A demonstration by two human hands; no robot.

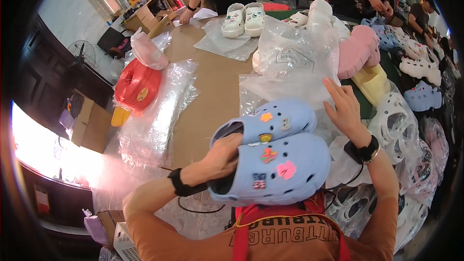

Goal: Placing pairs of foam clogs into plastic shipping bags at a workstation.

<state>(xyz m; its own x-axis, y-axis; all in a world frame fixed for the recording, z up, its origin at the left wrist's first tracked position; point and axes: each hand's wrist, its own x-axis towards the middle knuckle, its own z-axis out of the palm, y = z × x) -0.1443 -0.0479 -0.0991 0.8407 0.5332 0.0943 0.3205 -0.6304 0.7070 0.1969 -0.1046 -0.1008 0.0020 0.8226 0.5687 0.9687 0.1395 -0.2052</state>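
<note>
My left hand grips a pair of light blue foam clogs in front of my chest, its fingers reaching into the heel openings. Flower-shaped and other small charms dot their perforated tops. My right hand is raised on the other side of the clogs, fingers stretched out and nothing in them. Just beyond it lies a clear plastic bag on the table; whether my fingertips touch the bag I cannot tell. White clogs sit behind and partly under the plastic.
A stack of clear bags and a red roll of plastic twine lie left on the brown tabletop. White clogs stand at the far side. Pink clogs and bagged white clogs crowd the right. Co-workers stand beyond.
</note>
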